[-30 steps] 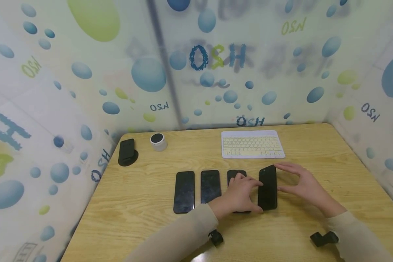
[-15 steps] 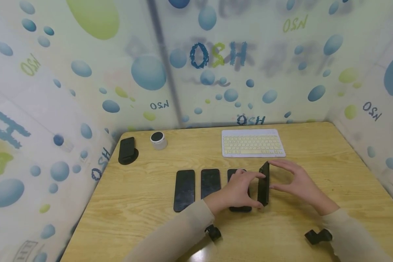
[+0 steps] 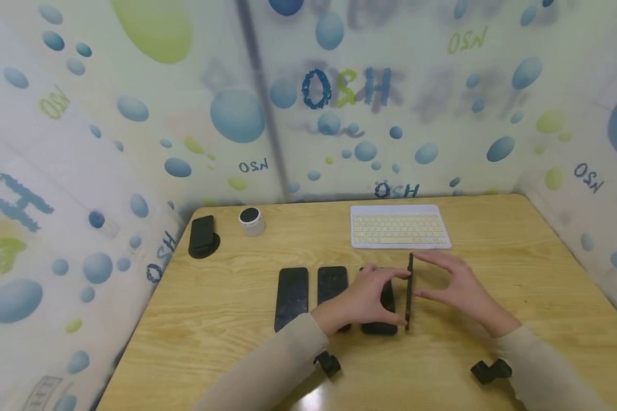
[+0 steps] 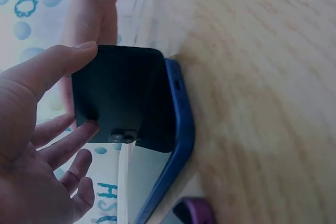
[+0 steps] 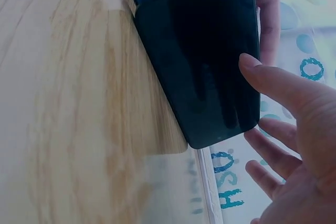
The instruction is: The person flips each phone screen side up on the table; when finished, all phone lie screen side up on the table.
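Note:
A black smartphone [image 3: 409, 297] stands on its long edge on the table, its thin side toward the head camera. My left hand [image 3: 362, 297] holds it from the left, thumb at the near end and a finger on the back beside the camera lenses, as the left wrist view shows. From the right, my right hand [image 3: 455, 291] grips it, the thumb on the dark screen [image 5: 205, 61] and fingers at the far end. Left of it lies another phone [image 3: 380, 327], partly covered by my left hand; its blue edge [image 4: 181, 114] shows in the left wrist view.
Two more dark phones lie further left, one [image 3: 291, 297] outermost and one [image 3: 332, 282] partly behind my left arm. A white keyboard [image 3: 398, 228] lies behind the hands. At the back left are a white cylinder with a black top [image 3: 252, 222] and a black stand-like device [image 3: 202, 235].
The phone has turned from its back facing the head camera to standing edge-on, and has shifted slightly left. The right hand moved left with it; the left hand stayed close by.

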Demonstrator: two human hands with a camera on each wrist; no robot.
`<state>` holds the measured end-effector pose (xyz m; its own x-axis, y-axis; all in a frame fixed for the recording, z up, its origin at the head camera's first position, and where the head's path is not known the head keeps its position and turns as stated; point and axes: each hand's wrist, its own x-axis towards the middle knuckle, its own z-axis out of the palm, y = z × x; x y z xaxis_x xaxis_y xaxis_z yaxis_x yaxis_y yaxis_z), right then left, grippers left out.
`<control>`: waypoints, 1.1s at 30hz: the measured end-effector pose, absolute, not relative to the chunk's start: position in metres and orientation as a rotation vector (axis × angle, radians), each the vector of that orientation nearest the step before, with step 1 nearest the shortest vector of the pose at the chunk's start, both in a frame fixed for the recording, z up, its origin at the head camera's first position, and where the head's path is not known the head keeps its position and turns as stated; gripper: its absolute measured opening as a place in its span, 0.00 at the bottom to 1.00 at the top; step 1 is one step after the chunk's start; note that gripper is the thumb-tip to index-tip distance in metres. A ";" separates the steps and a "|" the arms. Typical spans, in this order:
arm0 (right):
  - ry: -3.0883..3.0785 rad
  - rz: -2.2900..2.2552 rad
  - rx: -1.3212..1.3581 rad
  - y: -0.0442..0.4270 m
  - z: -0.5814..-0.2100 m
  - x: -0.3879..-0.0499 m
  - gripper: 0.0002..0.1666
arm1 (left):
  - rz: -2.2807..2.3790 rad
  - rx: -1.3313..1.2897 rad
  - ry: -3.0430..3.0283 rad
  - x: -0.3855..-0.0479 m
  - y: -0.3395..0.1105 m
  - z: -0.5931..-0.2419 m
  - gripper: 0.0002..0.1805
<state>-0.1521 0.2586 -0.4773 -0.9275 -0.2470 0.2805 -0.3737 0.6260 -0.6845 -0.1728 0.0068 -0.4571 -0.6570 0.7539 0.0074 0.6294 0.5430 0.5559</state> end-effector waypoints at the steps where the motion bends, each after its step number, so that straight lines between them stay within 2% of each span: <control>1: -2.683 1.179 0.523 0.258 -0.478 -0.152 0.46 | 0.783 1.164 2.545 -0.173 0.006 -0.456 0.48; 19: -2.926 1.021 0.497 0.265 -0.492 -0.154 0.44 | 0.773 1.090 2.552 -0.175 -0.007 -0.454 0.48; 33: -2.969 0.921 0.526 0.289 -0.493 -0.152 0.47 | 0.457 1.053 2.776 -0.167 0.019 -0.468 0.50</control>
